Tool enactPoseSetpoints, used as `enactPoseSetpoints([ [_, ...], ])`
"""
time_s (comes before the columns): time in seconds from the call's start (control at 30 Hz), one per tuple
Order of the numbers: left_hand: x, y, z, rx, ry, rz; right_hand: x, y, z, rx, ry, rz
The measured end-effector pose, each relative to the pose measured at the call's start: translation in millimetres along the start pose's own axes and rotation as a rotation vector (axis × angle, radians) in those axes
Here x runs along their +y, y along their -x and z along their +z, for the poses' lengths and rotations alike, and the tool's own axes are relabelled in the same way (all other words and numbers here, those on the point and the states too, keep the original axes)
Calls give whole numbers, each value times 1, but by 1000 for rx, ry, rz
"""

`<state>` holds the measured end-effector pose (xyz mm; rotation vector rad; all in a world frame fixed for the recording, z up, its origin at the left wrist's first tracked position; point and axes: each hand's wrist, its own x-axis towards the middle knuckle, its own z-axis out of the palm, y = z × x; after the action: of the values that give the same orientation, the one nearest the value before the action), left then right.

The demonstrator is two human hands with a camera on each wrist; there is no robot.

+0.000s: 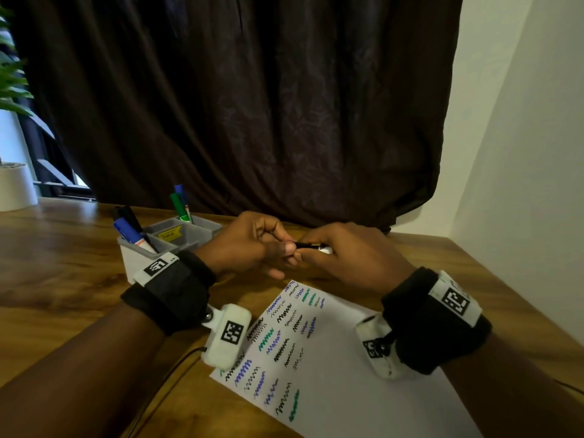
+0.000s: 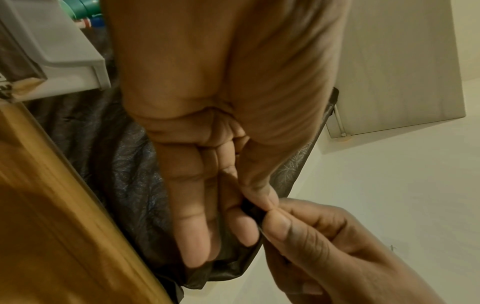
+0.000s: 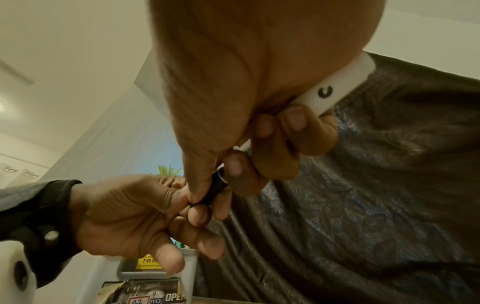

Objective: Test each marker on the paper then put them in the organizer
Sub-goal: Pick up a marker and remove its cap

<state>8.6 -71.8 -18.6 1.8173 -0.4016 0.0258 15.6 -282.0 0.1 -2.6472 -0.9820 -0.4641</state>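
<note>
Both hands meet above the far edge of the paper (image 1: 341,352), which bears several black, blue and green squiggles. My right hand (image 1: 344,257) grips the white barrel of a marker (image 3: 337,90), fingers curled round it. My left hand (image 1: 252,245) pinches the marker's black cap end (image 1: 305,245) between thumb and fingers; the same black cap end (image 3: 215,191) shows in the right wrist view. Whether the cap is seated on the barrel I cannot tell. The grey organizer (image 1: 189,235) stands left of the hands with blue, black and green markers (image 1: 180,205) upright in it.
A wooden table (image 1: 63,263) carries everything. A dark curtain (image 1: 252,105) hangs right behind it and a white wall (image 1: 521,153) closes the right side. A white plant pot (image 1: 15,184) sits at the far left. A thin cable (image 1: 170,374) runs under my left forearm.
</note>
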Motion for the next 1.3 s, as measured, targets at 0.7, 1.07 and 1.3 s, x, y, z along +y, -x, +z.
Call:
enactPoseSetpoints([
  [0.7, -5, 3, -12, -451, -153, -365, 51, 0, -18, -1, -543, 249],
  [1.07, -6, 3, -16, -474, -341, -300, 42, 6, -23, -83, -1635, 364],
  [1.3, -10, 2, -16, -433, -273, -347, 23, 13, -2, -412, -1283, 276],
])
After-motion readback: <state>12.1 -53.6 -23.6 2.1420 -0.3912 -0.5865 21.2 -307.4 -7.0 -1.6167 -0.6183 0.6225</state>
